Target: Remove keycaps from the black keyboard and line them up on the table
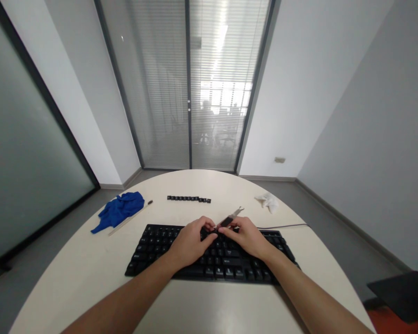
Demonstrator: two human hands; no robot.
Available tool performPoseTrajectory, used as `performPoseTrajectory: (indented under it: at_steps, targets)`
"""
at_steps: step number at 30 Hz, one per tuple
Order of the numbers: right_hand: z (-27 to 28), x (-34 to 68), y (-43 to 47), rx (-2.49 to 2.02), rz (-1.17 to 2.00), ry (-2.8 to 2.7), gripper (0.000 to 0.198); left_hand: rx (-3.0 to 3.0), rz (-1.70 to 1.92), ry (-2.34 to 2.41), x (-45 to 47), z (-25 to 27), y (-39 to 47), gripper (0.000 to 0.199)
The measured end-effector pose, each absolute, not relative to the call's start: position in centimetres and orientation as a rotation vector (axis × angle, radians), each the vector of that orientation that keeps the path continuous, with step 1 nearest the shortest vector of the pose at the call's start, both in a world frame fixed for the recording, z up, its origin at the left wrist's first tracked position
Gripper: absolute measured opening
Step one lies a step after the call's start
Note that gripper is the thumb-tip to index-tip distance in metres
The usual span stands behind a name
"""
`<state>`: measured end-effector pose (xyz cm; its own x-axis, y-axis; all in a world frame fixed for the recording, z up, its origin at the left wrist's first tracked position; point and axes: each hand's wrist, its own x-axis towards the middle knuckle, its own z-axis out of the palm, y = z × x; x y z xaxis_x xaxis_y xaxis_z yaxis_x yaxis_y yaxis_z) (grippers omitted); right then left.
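A black keyboard lies across the table under both my hands. My right hand is closed around a small tool with a dark handle; its forked metal tip points away from me, up and to the right. My left hand is over the upper middle keys, thumb and fingers drawn together close to the tool's near end. Whatever may sit between those fingers is too small to make out. Beyond the keyboard, several loose black keycaps form a line on the table.
A crumpled blue cloth lies on the left of the round-edged table, beside a thin wooden brush. White crumpled tissue rests at the right. The keyboard cable runs off the right edge. A chair stands lower right.
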<state>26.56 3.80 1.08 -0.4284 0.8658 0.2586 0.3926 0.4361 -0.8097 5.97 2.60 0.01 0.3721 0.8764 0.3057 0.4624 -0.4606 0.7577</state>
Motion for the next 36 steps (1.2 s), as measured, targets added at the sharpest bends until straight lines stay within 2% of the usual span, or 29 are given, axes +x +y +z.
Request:
performPoseTrajectory:
  at_steps: [17, 27, 31, 36]
  targets:
    - [1.05, 26.15, 3.6, -0.967, 1.033, -1.99, 0.029, 2.224, 0.916, 1.169, 6.02, -0.16, 2.49, 0.016]
    - [0.71, 26.16, 3.86, -1.069, 0.93, -1.979, 0.023, 2.368, 0.898, 1.04, 5.97, 0.5, 2.12, 0.014]
    - [0.52, 26.15, 3.85, -1.04, 1.017, -1.916, 0.028, 2.349, 0.92, 1.013, 5.9, 0.6, 2.14, 0.014]
    - [0.21, 26.57, 4.18, -1.07, 0.918, -1.828, 0.033, 2.262, 0.969, 1.093, 5.94, 0.3, 2.38, 0.013]
